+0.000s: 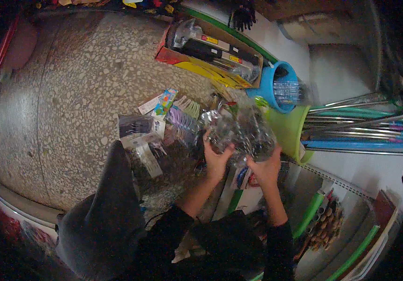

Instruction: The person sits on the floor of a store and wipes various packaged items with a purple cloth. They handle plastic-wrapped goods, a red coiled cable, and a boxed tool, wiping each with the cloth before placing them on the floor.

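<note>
Both my hands grip a crinkled clear plastic bag [254,126] with dark contents that I cannot make out. My left hand [217,158] pinches its near left part, and my right hand [266,165] clasps the near right side. Just left of the bag lie purple and green plastic items [184,114], perhaps clips or hangers, in a row. Beside them are a colourful printed packet [165,102] and a dark carded pack [134,126]. Nearer to me, a clear packet with a white card [149,159] rests on the floor.
An open red and yellow carton [205,70] holds boxed goods along the wall. A blue bucket [270,82] and a lime-green bin [287,130] full of metal and coloured poles [356,130] lean right. Wooden handles [328,221] sit lower right. Speckled terrazzo floor [82,87] spreads left.
</note>
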The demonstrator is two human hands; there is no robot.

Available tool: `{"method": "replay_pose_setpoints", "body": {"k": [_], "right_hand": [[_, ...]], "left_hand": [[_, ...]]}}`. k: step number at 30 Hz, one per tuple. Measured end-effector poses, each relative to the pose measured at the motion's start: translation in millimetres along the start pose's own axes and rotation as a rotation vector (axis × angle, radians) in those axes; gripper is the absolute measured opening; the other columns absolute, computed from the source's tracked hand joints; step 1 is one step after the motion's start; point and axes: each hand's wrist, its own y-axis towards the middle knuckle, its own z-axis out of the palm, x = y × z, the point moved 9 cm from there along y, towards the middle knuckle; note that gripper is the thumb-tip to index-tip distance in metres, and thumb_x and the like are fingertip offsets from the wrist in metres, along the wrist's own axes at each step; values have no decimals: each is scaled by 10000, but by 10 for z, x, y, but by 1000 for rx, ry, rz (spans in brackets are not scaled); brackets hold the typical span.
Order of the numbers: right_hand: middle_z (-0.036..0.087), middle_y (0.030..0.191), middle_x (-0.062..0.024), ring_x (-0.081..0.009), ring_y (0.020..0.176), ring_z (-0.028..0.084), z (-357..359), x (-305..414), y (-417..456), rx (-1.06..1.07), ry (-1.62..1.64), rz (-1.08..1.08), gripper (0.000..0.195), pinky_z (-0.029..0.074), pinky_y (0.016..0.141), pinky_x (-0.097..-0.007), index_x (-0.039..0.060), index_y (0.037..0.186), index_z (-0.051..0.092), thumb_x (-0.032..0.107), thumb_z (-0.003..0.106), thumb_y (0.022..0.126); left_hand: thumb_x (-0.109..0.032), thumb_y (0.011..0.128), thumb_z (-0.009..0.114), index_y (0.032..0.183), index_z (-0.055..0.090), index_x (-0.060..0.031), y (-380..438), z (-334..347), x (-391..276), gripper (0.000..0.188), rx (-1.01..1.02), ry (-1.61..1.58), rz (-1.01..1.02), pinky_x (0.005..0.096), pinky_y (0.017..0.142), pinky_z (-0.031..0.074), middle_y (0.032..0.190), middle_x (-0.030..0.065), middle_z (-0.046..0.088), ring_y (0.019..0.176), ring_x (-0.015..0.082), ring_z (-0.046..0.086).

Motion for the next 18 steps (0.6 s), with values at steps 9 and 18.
{"method": "replay_pose_setpoints", "body": {"k": [9, 18], "right_hand": [[514, 1125, -164, -302, 1043, 516, -975, -756, -1459, -183, -45, 163, 817, 404, 927, -386, -7, 1224, 418, 243, 791, 542], [496, 1161, -154, -251, 1051, 494, -1101, -1217, -2510, -227, 115, 294, 753, 396, 926, -348, -10, 1239, 352, 187, 773, 646]], "left_hand": [[23, 749, 632, 1311, 279, -45, -1473, 311, 579, 667, 156, 20, -280, 299, 734, 505, 1116, 120, 511, 897, 171, 564], [-212, 774, 688, 1291, 313, -35, -2228, 112, 837, 663, 364, 541, -370, 354, 901, 414, 1167, 154, 500, 1067, 250, 522]]}}
